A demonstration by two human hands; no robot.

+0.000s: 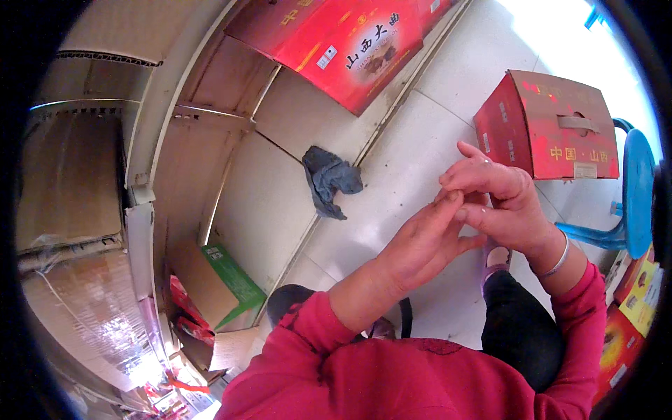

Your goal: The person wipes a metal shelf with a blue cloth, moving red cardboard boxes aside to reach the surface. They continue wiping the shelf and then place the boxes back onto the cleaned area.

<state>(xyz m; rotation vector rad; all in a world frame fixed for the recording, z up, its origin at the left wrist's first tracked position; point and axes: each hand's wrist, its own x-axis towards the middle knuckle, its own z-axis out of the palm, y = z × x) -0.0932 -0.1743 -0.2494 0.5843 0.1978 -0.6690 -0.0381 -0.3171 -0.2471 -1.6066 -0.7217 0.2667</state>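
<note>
My left hand (422, 241) and my right hand (499, 199) touch each other in front of my body, above the tiled floor. The fingertips of my left hand lie against the fingers and thumb of my right hand, and no object shows between them. A ring is on a finger of my right hand and a silver bangle (559, 258) circles that wrist. A crumpled grey cloth (331, 178) lies to the left of my hands, at the edge of a low tiled ledge. Just beyond my right hand stands a red carton with a carry handle (567, 110).
A blue plastic stool (638, 194) stands at the right. Another red carton (362, 58) rests on the ledge at the top. Brown cardboard boxes (68, 178) fill the shelving at the left, with a green-edged open box (233, 281) below. More printed boxes (622, 341) sit at the lower right.
</note>
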